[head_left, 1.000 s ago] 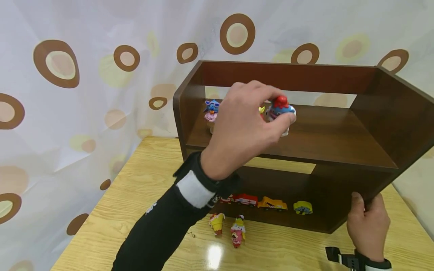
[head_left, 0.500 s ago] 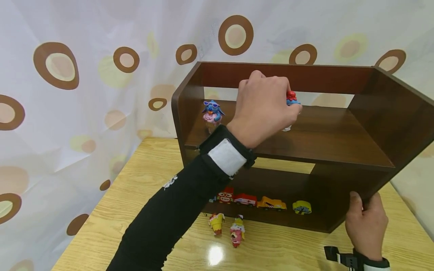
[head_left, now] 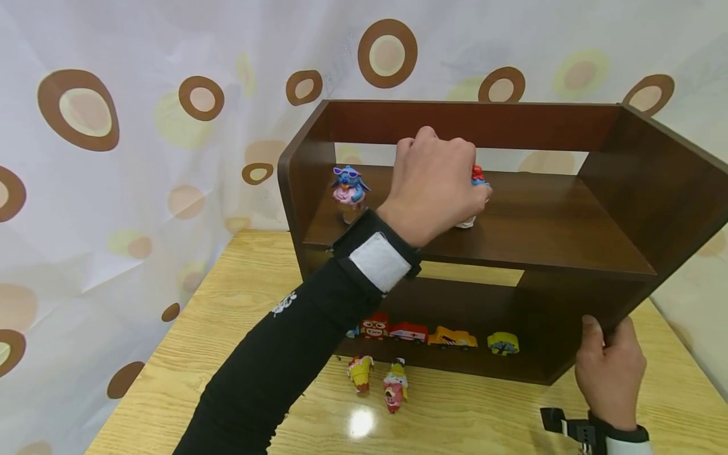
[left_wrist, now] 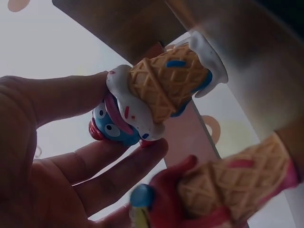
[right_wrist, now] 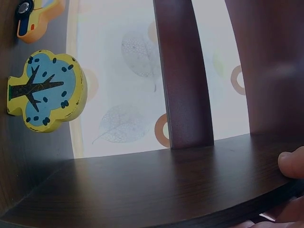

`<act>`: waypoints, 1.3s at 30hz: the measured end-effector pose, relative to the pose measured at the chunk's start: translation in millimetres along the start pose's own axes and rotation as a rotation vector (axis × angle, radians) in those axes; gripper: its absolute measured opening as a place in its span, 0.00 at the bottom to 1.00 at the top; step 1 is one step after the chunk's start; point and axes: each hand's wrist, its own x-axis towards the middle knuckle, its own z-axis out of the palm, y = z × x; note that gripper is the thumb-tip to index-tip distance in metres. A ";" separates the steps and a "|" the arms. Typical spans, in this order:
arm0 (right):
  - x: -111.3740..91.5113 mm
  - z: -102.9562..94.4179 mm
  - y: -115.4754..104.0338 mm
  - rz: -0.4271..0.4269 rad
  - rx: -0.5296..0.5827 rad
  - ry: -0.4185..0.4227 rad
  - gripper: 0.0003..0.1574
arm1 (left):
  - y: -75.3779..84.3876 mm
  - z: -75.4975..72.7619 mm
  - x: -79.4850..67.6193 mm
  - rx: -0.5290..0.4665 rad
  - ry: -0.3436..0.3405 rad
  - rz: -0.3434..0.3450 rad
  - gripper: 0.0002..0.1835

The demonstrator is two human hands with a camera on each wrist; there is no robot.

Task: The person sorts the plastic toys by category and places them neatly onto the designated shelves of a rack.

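Note:
My left hand [head_left: 435, 186] pinches an ice-cream-cone figurine [left_wrist: 164, 88] between thumb and fingers, over the upper board of the dark brown shelf unit [head_left: 546, 227]. It has a blue face, a red top and a waffle cone with a white base. In the head view the hand covers most of it. Beside it in the left wrist view stands a red cone figurine [left_wrist: 213, 190], hidden in the head view. A blue cone figurine with sunglasses [head_left: 349, 189] stands at the board's left end. Low down, my right hand [head_left: 611, 373] grips the unit's right side panel by its front edge.
On the lower shelf sit a red owl block [head_left: 375, 327], a red car [head_left: 408, 332], a yellow truck [head_left: 452, 338] and a tree block [right_wrist: 50, 92]. Two cone figurines, one yellow [head_left: 360, 373] and one pink [head_left: 394, 388], lie on the wooden table [head_left: 227, 303] in front.
My left hand has swung a little right with its figurine, then settled slightly lower. The blue figurine on the left now shows more fully. My right hand keeps its grip.

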 end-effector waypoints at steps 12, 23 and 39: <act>0.5 -1.3 -2.3 -0.005 -0.006 -0.002 0.27 | -3.5 2.1 -1.0 0.009 -0.013 -0.002 0.14; -0.7 -0.6 -0.4 -0.006 -0.004 0.014 0.25 | -6.4 6.0 -4.7 0.019 0.020 0.022 0.15; -1.8 0.6 -0.6 -0.066 0.001 0.033 0.25 | -14.5 -6.9 -34.6 -0.058 0.247 0.100 0.20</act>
